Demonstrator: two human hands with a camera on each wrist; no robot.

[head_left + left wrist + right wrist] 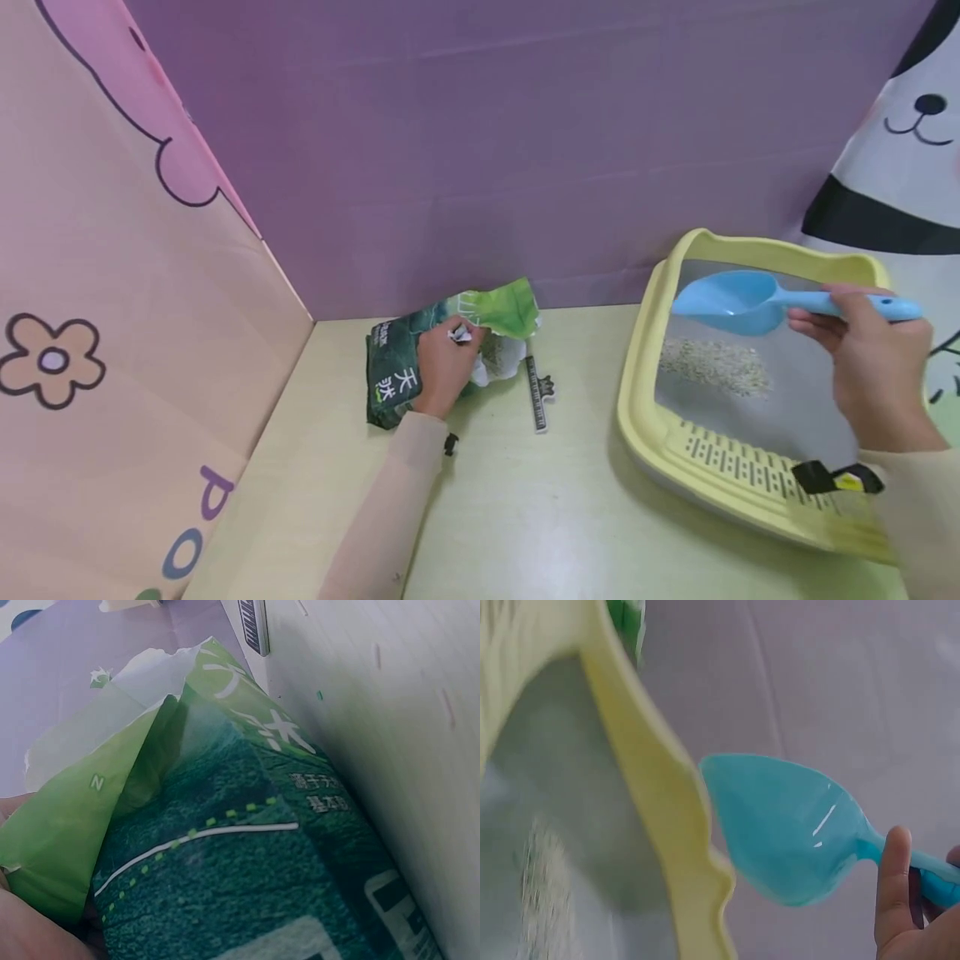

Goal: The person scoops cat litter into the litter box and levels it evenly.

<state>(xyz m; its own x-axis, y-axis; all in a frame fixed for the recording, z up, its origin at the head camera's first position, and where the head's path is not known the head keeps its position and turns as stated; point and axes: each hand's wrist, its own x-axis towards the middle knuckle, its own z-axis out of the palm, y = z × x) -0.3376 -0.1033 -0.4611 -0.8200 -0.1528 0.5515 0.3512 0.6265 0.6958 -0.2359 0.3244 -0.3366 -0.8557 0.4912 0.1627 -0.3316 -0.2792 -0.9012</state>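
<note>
My left hand (447,362) pinches the torn upper edge of a dark green cat litter bag (392,358) that lies on its side, its mouth facing right. Pale pellets show inside the mouth. In the left wrist view the bag's green flap (67,832) folds back beside my fingers. My right hand (877,358) grips the handle of a light blue scoop (731,302), raised over the litter box (633,375). The scoop's bowl (787,825) looks bare in the right wrist view. A patch of pale litter (716,367) lies on the box's grey floor.
A dark bag clip (536,394) with a small crown-like shape lies on the table (517,517) between bag and box. A perforated step (738,458) forms the box's near side. Purple cloth (480,167) hangs behind, and a printed pink panel (150,292) stands at left.
</note>
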